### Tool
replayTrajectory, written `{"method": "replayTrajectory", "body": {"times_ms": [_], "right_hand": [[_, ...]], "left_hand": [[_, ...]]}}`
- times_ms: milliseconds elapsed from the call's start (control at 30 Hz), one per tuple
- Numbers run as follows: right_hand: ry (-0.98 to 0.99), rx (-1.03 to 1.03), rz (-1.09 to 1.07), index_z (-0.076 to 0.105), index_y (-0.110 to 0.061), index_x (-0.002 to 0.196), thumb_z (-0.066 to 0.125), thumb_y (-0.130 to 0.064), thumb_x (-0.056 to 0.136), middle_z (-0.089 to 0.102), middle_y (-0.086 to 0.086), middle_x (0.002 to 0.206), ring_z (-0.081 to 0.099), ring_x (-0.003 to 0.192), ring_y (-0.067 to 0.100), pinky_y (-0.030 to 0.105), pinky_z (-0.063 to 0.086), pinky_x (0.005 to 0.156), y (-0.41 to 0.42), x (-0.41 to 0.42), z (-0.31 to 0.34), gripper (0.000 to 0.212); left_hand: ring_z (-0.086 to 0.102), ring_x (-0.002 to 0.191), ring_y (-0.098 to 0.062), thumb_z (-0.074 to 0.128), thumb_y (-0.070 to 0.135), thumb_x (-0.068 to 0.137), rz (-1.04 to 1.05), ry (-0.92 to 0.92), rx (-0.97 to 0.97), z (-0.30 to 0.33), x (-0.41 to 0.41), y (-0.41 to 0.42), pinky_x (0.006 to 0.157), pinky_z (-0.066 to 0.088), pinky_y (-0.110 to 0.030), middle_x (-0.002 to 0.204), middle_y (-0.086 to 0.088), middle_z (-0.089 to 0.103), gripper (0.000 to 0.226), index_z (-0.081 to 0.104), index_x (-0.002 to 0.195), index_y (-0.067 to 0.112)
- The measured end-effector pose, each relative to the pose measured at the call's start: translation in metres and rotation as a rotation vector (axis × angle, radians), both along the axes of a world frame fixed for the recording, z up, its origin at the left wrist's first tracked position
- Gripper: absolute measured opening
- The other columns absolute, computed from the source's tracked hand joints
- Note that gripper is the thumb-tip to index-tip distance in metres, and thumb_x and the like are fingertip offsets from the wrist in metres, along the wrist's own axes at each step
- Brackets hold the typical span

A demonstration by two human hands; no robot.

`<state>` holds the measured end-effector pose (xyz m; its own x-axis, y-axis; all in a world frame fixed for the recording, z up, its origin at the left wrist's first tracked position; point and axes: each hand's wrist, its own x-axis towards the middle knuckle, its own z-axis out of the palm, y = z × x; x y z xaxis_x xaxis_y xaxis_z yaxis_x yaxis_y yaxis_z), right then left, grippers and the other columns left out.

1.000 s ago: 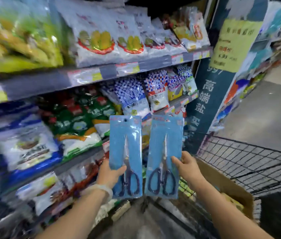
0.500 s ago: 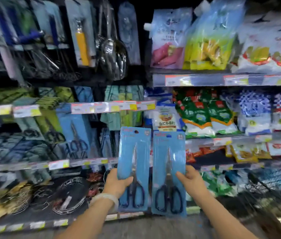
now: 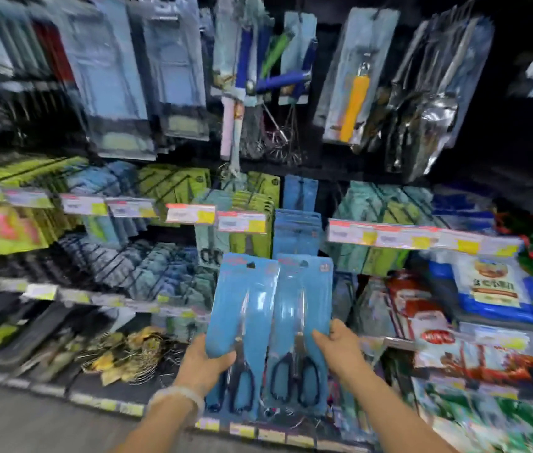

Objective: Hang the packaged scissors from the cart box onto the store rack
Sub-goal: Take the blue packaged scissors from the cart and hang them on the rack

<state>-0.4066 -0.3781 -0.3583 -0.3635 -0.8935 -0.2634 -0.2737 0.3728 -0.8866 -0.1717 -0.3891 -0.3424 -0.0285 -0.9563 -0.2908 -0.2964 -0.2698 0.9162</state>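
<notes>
Hands: your left hand (image 3: 208, 361) and right hand (image 3: 340, 348) each grip a scissors pack (image 3: 242, 322).
Progress: both unhung; rack (image 3: 296, 230) ahead.

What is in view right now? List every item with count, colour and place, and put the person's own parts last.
scissors packs: two, blue cards with black-handled scissors, held up side by side at centre in front of the rack.
hanging blue packs: a stack, count unclear, on the rack just above the held pair.
price tags: many, white, red and yellow, along the shelf rails.
kitchen utensils: several, one yellow-handled, others blue-handled or silver, hanging along the top row.
green and teal packs: many, blurred, middle row.
food bags: several, white, blue, red and green, shelves at right.
bracelet: one, pale, left wrist.
left hand: grips the left pack.
right hand: grips the right pack.
</notes>
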Motion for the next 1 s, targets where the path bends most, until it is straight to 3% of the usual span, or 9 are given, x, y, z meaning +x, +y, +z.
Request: {"method": "replayTrajectory", "body": {"times_ms": [67,167,267,400,600,800,867,933,1000], "right_hand": [[-0.016,0.002,-0.026,0.051,-0.002,0.1,0.055,-0.012,0.092,0.063,0.023,0.106,0.054,0.08,0.02,0.023,0.043,0.058,-0.019,0.012,0.003,0.014],[0.022,0.001,-0.048,0.05,0.0,0.1,0.054,-0.011,0.093,0.06,0.025,0.102,0.051,0.08,0.019,0.015,0.04,0.05,-0.044,0.021,0.009,0.013],[0.038,-0.009,-0.073,0.05,0.005,0.106,0.054,-0.013,0.093,0.059,0.028,0.108,0.056,0.083,0.028,0.027,0.042,0.064,-0.058,0.015,0.014,0.022],[0.025,0.002,-0.087,0.052,-0.003,0.109,0.053,-0.013,0.093,0.063,0.018,0.107,0.056,0.083,0.023,0.031,0.045,0.072,-0.078,0.001,0.013,0.019],[0.032,0.055,-0.027,0.05,-0.002,0.111,0.05,-0.011,0.094,0.056,0.009,0.087,0.05,0.068,0.018,0.026,0.041,0.056,-0.087,-0.012,0.0,0.019],[0.008,0.05,-0.029,0.049,-0.011,0.099,0.05,-0.014,0.095,0.055,0.001,0.078,0.049,0.063,0.012,0.023,0.041,0.057,-0.109,-0.023,-0.007,0.005],[-0.012,0.057,-0.039,0.052,-0.007,0.11,0.052,-0.014,0.094,0.062,0.006,0.09,0.055,0.072,0.016,0.026,0.047,0.067,-0.119,-0.024,-0.014,0.017],[-0.024,0.057,-0.055,0.048,-0.004,0.125,0.053,-0.016,0.093,0.062,0.015,0.116,0.056,0.091,0.022,0.033,0.046,0.083,-0.128,-0.028,-0.022,0.034],[-0.044,0.089,-0.073,0.042,-0.005,0.133,0.052,-0.021,0.093,0.056,0.015,0.126,0.049,0.093,0.017,0.029,0.041,0.082,-0.14,-0.034,-0.032,0.044]], "left_hand": [[0.054,0.096,-0.02,0.068,0.003,0.081,-0.006,0.009,0.018,0.001,0.012,-0.012,0.084,0.042,-0.031,0.097,-0.004,0.057,0.031,0.053,0.106,0.013],[0.056,0.097,-0.024,0.069,0.001,0.08,-0.03,0.014,0.053,-0.002,0.027,-0.032,0.085,0.044,-0.034,0.106,-0.01,0.061,0.04,0.052,0.116,0.007],[0.056,0.098,-0.024,0.07,0.0,0.079,-0.031,0.0,0.067,-0.006,0.028,-0.048,0.083,0.042,-0.032,0.111,-0.015,0.061,0.042,0.051,0.116,0.002],[0.059,0.101,-0.026,0.068,-0.002,0.079,-0.025,0.007,0.045,-0.006,0.017,-0.064,0.095,0.045,-0.038,0.106,-0.013,0.062,0.042,0.052,0.118,0.002],[0.059,0.099,-0.025,0.068,0.001,0.081,-0.018,0.047,0.053,-0.003,0.005,-0.08,0.09,0.044,-0.033,0.106,-0.011,0.063,0.035,0.051,0.111,0.008],[0.06,0.099,-0.024,0.066,0.0,0.082,-0.016,0.06,0.093,0.0,-0.008,-0.084,0.094,0.047,-0.039,0.096,-0.003,0.064,0.031,0.053,0.108,0.007],[0.059,0.098,-0.023,0.065,0.0,0.082,-0.025,0.056,0.112,0.001,-0.009,-0.083,0.098,0.047,-0.041,0.095,0.002,0.062,0.032,0.051,0.109,0.01],[0.06,0.1,-0.023,0.065,-0.001,0.082,-0.027,0.068,0.132,0.0,-0.009,-0.084,0.1,0.047,-0.042,0.1,0.0,0.064,0.038,0.051,0.114,0.012],[0.061,0.103,-0.025,0.066,-0.002,0.08,-0.016,0.085,0.142,-0.002,-0.007,-0.086,0.099,0.047,-0.043,0.109,-0.006,0.065,0.044,0.051,0.119,0.011]]}}
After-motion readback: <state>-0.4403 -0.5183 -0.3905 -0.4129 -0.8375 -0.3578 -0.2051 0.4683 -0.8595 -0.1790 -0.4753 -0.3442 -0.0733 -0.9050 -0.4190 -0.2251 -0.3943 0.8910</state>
